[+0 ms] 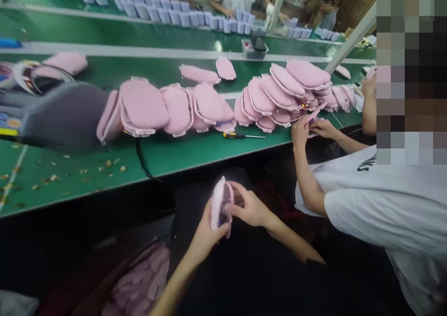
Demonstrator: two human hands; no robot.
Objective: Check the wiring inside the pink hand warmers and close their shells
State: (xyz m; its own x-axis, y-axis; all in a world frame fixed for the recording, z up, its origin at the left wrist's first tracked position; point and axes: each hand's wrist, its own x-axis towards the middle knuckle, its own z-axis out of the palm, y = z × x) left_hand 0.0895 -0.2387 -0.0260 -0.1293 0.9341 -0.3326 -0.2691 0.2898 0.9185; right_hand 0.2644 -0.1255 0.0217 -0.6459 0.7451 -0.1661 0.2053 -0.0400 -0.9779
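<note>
Over my lap I hold a pink plastic casing [218,204], turned on edge, with a pink rim and dark parts showing in its open side. My left hand [206,230] is wrapped round its lower left side, thumb across the bottom. From the right, my right hand [253,206] grips the rim, its fingertips reaching into the open side. What those fingertips touch inside is too small to make out. On the bench beyond, pink casings [145,106] lie in overlapping rows, and a yellow-and-black screwdriver [234,135] rests by the front edge.
A green workbench [188,153] runs across, with small scraps [54,178] at left beside a dark grey rounded object [70,113]. To my right a co-worker's hands [319,127] handle a pink piece. Below left is a heap of pink pieces [141,279]. Lilac parts [174,16] stand on the far line.
</note>
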